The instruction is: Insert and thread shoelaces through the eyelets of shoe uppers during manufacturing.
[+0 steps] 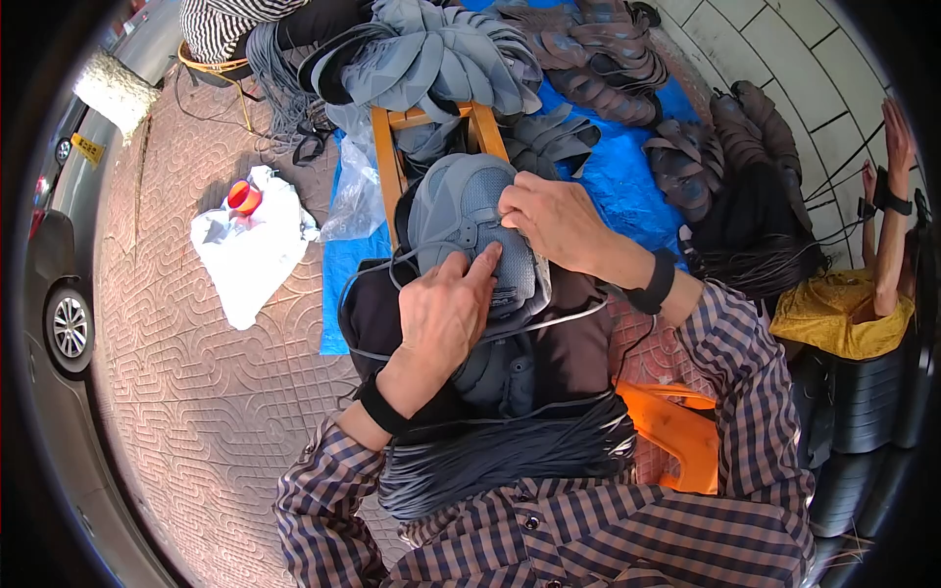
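A grey shoe upper (463, 198) with textured mesh and smooth overlays lies over my lap, against the front of a wooden stool. My left hand (446, 312) grips its left side, with the index finger stretched over the tongue. At the eyelet edge on the right, the fingertips of my right hand (554, 220) are pinched on the upper; whether they also hold a lace tip is hidden. A grey shoelace (368, 286) loops out past the upper's left side. Across my lap hangs a thick bundle of dark laces (505, 461).
Stacked grey uppers (431, 64) cover the wooden stool (384, 162); brown-grey uppers (603, 64) lie on a blue tarp (627, 211). An orange plastic seat (676, 431) is beside me. Left lie a white bag (257, 260) and red cup (244, 198). Other people sit nearby; a car (59, 431) stands left.
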`<state>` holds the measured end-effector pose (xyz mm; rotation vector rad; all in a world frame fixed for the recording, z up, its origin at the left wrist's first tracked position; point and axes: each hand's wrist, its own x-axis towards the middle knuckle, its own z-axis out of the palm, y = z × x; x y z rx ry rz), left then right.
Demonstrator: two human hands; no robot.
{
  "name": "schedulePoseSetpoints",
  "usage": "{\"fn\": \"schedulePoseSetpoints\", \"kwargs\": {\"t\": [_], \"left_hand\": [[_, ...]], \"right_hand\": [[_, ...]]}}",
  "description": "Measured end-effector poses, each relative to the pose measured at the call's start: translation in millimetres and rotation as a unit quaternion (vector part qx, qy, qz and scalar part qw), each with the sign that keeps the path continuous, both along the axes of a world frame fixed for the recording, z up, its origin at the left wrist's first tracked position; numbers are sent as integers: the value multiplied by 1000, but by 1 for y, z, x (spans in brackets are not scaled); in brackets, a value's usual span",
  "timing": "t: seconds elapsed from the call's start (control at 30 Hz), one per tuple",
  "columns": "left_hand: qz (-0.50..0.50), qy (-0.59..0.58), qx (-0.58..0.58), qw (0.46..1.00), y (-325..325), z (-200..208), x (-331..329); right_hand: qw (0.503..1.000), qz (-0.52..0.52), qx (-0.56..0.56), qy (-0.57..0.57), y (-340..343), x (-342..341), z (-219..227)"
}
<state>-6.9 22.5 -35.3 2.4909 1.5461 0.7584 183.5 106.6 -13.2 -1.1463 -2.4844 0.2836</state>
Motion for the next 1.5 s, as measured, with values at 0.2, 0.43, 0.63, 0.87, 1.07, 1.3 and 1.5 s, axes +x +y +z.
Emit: {"fn": "schedulePoseSetpoints", "kwargs": {"t": [0.2,0.43,0.63,0.87,1.07,1.3,1.5], "left_hand": [[5,-16,7,1000,-1,-3,0],[23,-21,2,1000,-2,-4,2],[3,-46,-14,999,-9,5,-6],[112,-86,52,989,3,22,-26],[44,-145,-25,988,39,3,-7],[79,-36,-44,995,54,4,9],[121,2,-141,983,70,-6,19]], "right_hand": [[997,-44,-41,55,-4,-3,-7],[992,-107,-26,57,-11,-18,-21],[997,31,77,0,-2,-13,-10],[997,11,78,2,-1,-16,-7],[992,48,63,96,1,-24,-18],[928,-82,-209,299,-27,14,9],[964,5,-217,151,-76,28,14]]}}
